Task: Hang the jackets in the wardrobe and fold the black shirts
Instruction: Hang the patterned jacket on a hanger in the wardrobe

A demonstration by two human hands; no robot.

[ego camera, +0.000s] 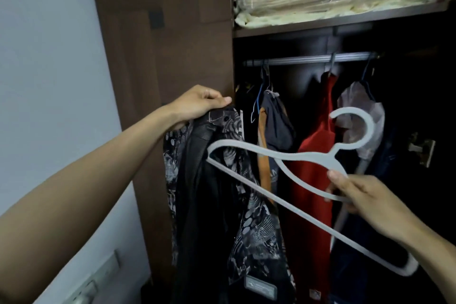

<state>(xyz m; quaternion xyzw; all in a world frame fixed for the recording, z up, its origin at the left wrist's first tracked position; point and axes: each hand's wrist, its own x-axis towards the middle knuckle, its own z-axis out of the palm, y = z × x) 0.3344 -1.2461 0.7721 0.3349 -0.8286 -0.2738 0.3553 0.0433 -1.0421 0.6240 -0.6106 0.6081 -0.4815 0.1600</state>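
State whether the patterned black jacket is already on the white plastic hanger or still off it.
Off it. The patterned black jacket hangs from the left hand; the white plastic hanger, bare, is in the right hand.

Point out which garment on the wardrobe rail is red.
The red garment hanging in the middle of the rail, between the dark grey-and-orange one and the pale translucent garment cover.

The black jacket (pixel 212 205), patterned with grey and white swirls and dots, hung limp from its collar at the left edge of the wardrobe (pixel 160 57) opening, in front of the brown side panel. A pale grey plastic hanger (pixel 291 180) lay tilted across the opening below the wardrobe's rail, its hook up and right, its left shoulder overlapping the jacket's upper part.
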